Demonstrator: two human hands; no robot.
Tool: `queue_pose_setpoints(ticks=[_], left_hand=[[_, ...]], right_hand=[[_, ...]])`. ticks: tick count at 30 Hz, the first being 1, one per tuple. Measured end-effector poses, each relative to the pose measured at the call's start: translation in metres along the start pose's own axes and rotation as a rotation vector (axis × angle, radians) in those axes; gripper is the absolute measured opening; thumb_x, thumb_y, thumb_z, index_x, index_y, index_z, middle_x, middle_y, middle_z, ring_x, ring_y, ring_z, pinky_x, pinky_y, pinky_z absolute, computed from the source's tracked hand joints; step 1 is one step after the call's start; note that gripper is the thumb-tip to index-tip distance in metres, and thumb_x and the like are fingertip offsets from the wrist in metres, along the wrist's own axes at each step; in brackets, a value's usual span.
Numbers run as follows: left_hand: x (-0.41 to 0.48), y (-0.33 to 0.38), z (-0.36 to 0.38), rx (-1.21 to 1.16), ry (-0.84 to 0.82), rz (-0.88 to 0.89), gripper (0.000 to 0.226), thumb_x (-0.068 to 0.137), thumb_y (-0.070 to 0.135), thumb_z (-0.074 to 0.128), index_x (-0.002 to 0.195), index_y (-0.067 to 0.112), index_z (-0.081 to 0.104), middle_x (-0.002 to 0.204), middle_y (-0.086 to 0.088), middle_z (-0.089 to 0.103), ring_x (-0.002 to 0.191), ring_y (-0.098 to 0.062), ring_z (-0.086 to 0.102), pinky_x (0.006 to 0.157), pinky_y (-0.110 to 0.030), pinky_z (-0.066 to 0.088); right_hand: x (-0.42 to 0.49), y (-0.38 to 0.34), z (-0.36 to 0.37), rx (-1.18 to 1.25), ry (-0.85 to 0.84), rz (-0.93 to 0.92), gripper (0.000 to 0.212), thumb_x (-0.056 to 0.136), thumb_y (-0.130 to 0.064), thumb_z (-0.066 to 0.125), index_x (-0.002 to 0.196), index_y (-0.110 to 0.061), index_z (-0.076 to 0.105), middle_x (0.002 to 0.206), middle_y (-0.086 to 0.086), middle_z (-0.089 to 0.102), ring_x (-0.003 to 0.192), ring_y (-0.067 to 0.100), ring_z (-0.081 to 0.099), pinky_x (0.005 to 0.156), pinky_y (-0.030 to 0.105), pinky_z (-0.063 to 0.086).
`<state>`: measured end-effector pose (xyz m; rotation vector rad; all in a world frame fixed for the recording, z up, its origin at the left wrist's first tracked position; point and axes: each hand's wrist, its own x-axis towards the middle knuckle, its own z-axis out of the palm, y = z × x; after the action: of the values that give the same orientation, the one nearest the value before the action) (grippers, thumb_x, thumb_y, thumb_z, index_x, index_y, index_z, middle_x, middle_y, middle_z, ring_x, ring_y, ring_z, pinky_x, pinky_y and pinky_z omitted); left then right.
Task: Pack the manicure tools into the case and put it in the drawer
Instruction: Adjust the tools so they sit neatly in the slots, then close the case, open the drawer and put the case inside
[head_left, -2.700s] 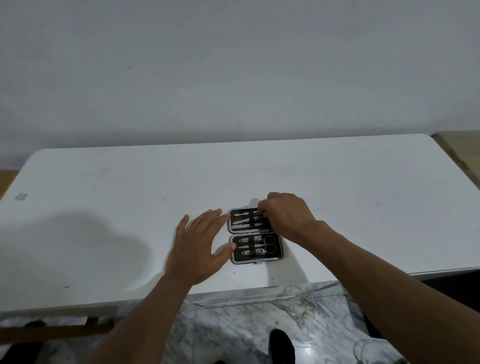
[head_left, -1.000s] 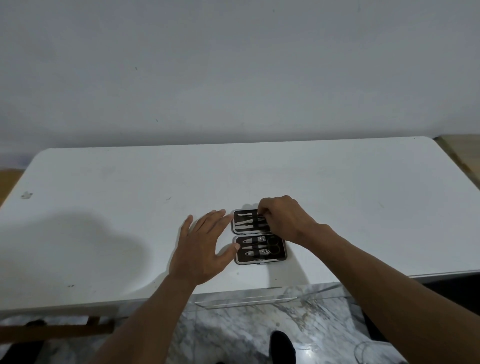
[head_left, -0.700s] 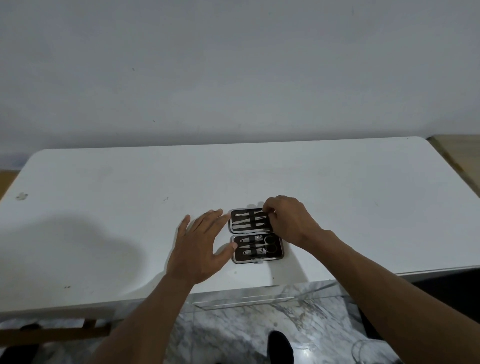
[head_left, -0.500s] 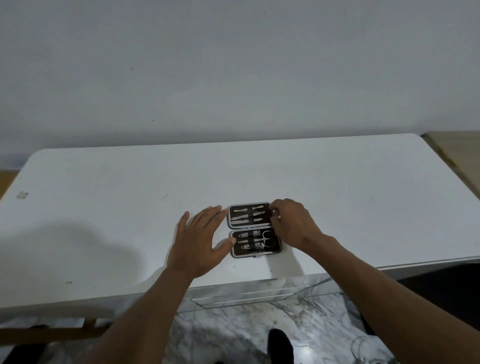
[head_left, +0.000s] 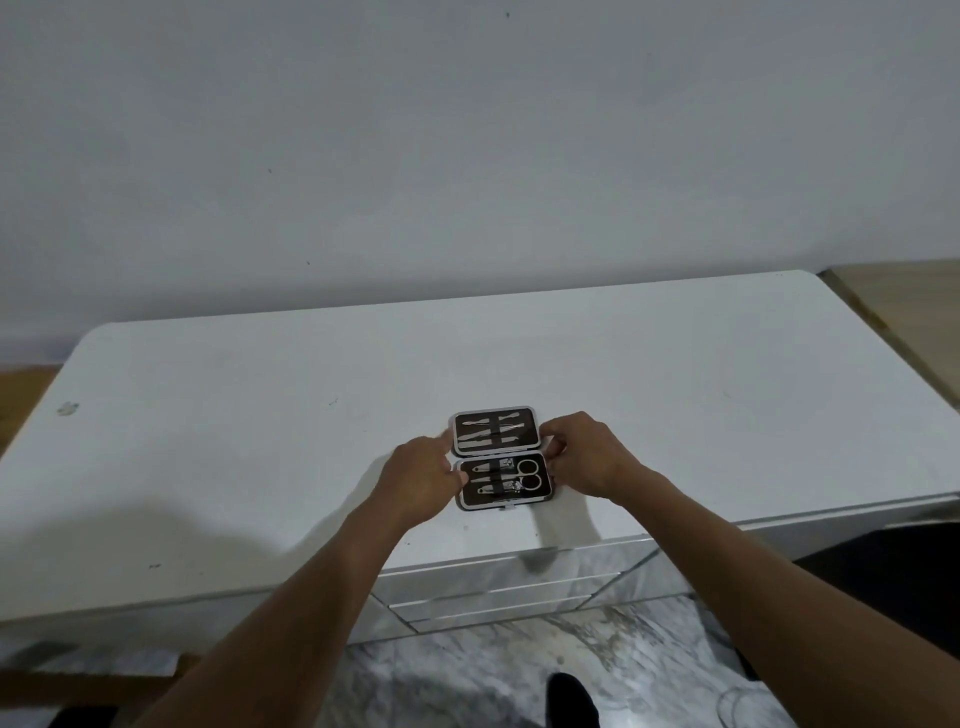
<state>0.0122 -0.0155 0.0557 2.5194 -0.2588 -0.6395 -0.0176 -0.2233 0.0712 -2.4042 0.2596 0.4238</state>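
Case (head_left: 501, 458) lies open flat on white table (head_left: 260, 415), near front edge, btwn the two hands. Near half holds scissors (head_left: 527, 474) & clippers, far half slim tools (head_left: 488, 430), all under straps; exact types too small to tell. Left hand (head_left: 418, 480) curls vs case's left side, thumb on near half's rim. Right hand (head_left: 584, 457) pinches right side at the hinge line, fingertips hidden behind knuckles. Whether either hand truly grips can't be told. Below table front, mirrored drawer (head_left: 509, 587) faces, partly cut by forearms.
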Motion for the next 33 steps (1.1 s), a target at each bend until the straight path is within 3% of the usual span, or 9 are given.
queue_pose_setpoints(ticks=[5, 7, 12, 16, 19, 23, 26, 29, 33], left_hand=[[0.008, -0.001, -0.003, -0.151, 0.097, -0.076, 0.004, 0.085, 0.007, 0.064, 0.083, 0.006, 0.067, 0.098, -0.003, 0.069, 0.094, -0.022, 0.064, 0.081, -0.031, 0.048], [0.01, 0.001, -0.003, -0.206, 0.13, -0.098, 0.01, 0.081, 0.003, 0.067, 0.071, 0.006, 0.064, 0.093, -0.009, 0.072, 0.093, -0.025, 0.066, 0.075, -0.028, 0.046], [0.015, -0.002, 0.003, -0.434, 0.177, -0.167, 0.014, 0.076, -0.002, 0.074, 0.076, 0.012, 0.07, 0.095, -0.004, 0.072, 0.096, -0.025, 0.068, 0.087, -0.038, 0.057], [0.012, -0.006, 0.007, -0.571, 0.21, -0.16, 0.042, 0.078, 0.002, 0.079, 0.115, 0.018, 0.072, 0.104, 0.007, 0.069, 0.101, -0.016, 0.066, 0.092, -0.035, 0.055], [0.01, -0.008, 0.012, -0.629, 0.257, -0.129, 0.044, 0.077, 0.001, 0.078, 0.113, 0.026, 0.073, 0.103, 0.015, 0.071, 0.102, -0.013, 0.066, 0.096, -0.039, 0.054], [0.007, -0.009, 0.015, -0.676, 0.286, -0.144, 0.047, 0.077, -0.004, 0.075, 0.114, 0.025, 0.073, 0.094, 0.011, 0.075, 0.093, -0.011, 0.07, 0.093, -0.04, 0.055], [0.004, -0.009, 0.018, -0.663, 0.314, -0.138, 0.045, 0.078, -0.002, 0.072, 0.116, 0.023, 0.073, 0.094, 0.009, 0.075, 0.091, -0.009, 0.071, 0.093, -0.035, 0.055], [-0.001, -0.007, 0.021, -0.639, 0.338, -0.102, 0.044, 0.082, -0.001, 0.07, 0.12, 0.021, 0.07, 0.093, 0.008, 0.076, 0.092, -0.007, 0.07, 0.096, -0.03, 0.053], [-0.005, -0.008, 0.023, -0.627, 0.35, -0.078, 0.038, 0.086, 0.002, 0.066, 0.119, 0.019, 0.07, 0.097, 0.008, 0.076, 0.095, -0.004, 0.069, 0.098, -0.027, 0.051]], right_hand=[[0.011, -0.002, 0.003, -0.016, 0.035, 0.014, 0.024, 0.074, 0.005, 0.049, 0.084, -0.003, 0.069, 0.088, 0.012, 0.074, 0.084, 0.027, 0.067, 0.073, 0.033, 0.053], [0.015, -0.002, 0.003, -0.021, 0.034, 0.011, 0.023, 0.074, 0.004, 0.047, 0.082, -0.001, 0.068, 0.087, 0.015, 0.073, 0.086, 0.03, 0.068, 0.075, 0.036, 0.056], [0.02, 0.006, 0.006, 0.048, 0.045, 0.02, 0.036, 0.071, 0.008, 0.048, 0.089, -0.011, 0.073, 0.082, 0.007, 0.074, 0.075, 0.018, 0.065, 0.071, 0.028, 0.053], [0.018, 0.009, 0.008, 0.092, 0.092, 0.01, 0.028, 0.075, 0.007, 0.049, 0.094, 0.0, 0.068, 0.079, 0.008, 0.067, 0.074, 0.025, 0.06, 0.07, 0.034, 0.053], [0.014, 0.007, 0.009, 0.162, 0.131, -0.022, 0.027, 0.07, 0.007, 0.052, 0.082, -0.011, 0.068, 0.087, 0.002, 0.072, 0.083, 0.023, 0.063, 0.067, 0.026, 0.05], [0.005, 0.004, 0.011, 0.269, 0.171, 0.018, 0.051, 0.072, 0.011, 0.052, 0.114, -0.016, 0.064, 0.107, -0.002, 0.068, 0.082, 0.009, 0.062, 0.065, 0.016, 0.046], [0.0, 0.005, 0.014, 0.331, 0.187, 0.013, 0.051, 0.075, 0.01, 0.05, 0.118, -0.018, 0.059, 0.11, -0.002, 0.069, 0.071, -0.001, 0.063, 0.057, 0.014, 0.05], [-0.003, 0.007, 0.017, 0.389, 0.205, 0.003, 0.049, 0.078, 0.003, 0.052, 0.119, -0.023, 0.057, 0.113, -0.001, 0.072, 0.085, 0.014, 0.071, 0.073, 0.026, 0.057], [-0.009, 0.007, 0.016, 0.517, 0.164, 0.0, 0.041, 0.087, -0.021, 0.063, 0.125, -0.035, 0.052, 0.112, -0.003, 0.071, 0.097, 0.014, 0.07, 0.072, 0.02, 0.052]])
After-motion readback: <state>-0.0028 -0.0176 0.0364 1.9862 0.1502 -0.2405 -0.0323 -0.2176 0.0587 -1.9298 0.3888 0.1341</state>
